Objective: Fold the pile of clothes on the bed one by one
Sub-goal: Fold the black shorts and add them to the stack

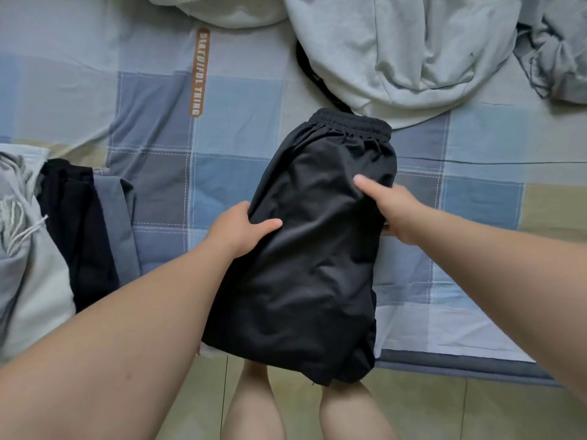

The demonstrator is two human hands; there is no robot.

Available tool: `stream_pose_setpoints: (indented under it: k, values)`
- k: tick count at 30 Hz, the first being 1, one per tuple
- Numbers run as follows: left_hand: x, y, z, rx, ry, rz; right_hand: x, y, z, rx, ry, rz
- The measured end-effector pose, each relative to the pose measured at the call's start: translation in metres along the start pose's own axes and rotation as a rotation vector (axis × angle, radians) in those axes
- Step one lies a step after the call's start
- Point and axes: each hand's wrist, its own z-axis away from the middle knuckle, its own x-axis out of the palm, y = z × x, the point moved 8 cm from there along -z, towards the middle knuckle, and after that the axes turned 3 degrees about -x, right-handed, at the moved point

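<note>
Grips black shorts (311,265) at 9 o'clock edge with left hand (236,231), thumb on top. Pinches 3 o'clock edge with right hand (394,211).

A bed (460,367) under a blue, grey and beige checked sheet (241,100) spans the scene, a brown lettered strip (199,73) far left. Pale greenish floor tiles (444,411) lie nearest.

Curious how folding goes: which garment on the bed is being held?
The black shorts with the elastic waistband: left hand and right hand grip their sides. The pale grey sweatshirt and the stack at left lie untouched.
</note>
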Motion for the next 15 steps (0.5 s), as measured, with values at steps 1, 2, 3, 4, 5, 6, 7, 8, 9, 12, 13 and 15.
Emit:
stream_pose_setpoints:
  k: [1, 2, 3, 4, 5, 6, 7, 8, 9, 12, 13, 15]
  values:
    - [0.003, -0.009, 0.005, -0.007, -0.016, 0.003, 0.006, 0.014, 0.006, 0.000, -0.045, 0.023]
    - [0.007, -0.019, 0.011, -0.013, -0.034, 0.014, 0.009, 0.029, 0.011, 0.005, -0.067, 0.032]
    - [0.010, -0.029, 0.016, -0.019, -0.053, 0.030, 0.011, 0.044, 0.017, 0.008, -0.073, 0.039]
    - [0.013, -0.039, 0.022, -0.026, -0.072, 0.040, 0.013, 0.056, 0.025, 0.011, -0.074, 0.052]
    - [0.017, -0.049, 0.028, -0.033, -0.089, 0.044, 0.015, 0.070, 0.031, 0.015, -0.076, 0.063]
    - [0.020, -0.059, 0.034, -0.039, -0.102, 0.052, 0.018, 0.083, 0.038, 0.017, -0.078, 0.067]
    - [0.023, -0.068, 0.039, -0.045, -0.111, 0.063, 0.022, 0.094, 0.046, 0.019, -0.078, 0.062]
    - [0.027, -0.077, 0.044, -0.050, -0.121, 0.073, 0.025, 0.105, 0.054, 0.022, -0.072, 0.052]
    - [0.031, -0.086, 0.049, -0.056, -0.133, 0.084, 0.029, 0.117, 0.060, 0.024, -0.059, 0.045]
    - [0.044, -0.108, 0.061, -0.063, -0.179, 0.134, 0.039, 0.148, 0.081, 0.024, -0.008, 0.062]
    - [0.047, -0.113, 0.065, -0.056, -0.194, 0.136, 0.042, 0.158, 0.087, 0.026, 0.011, 0.072]
    - [0.055, -0.125, 0.070, -0.042, -0.219, 0.144, 0.048, 0.181, 0.099, 0.054, 0.037, 0.073]
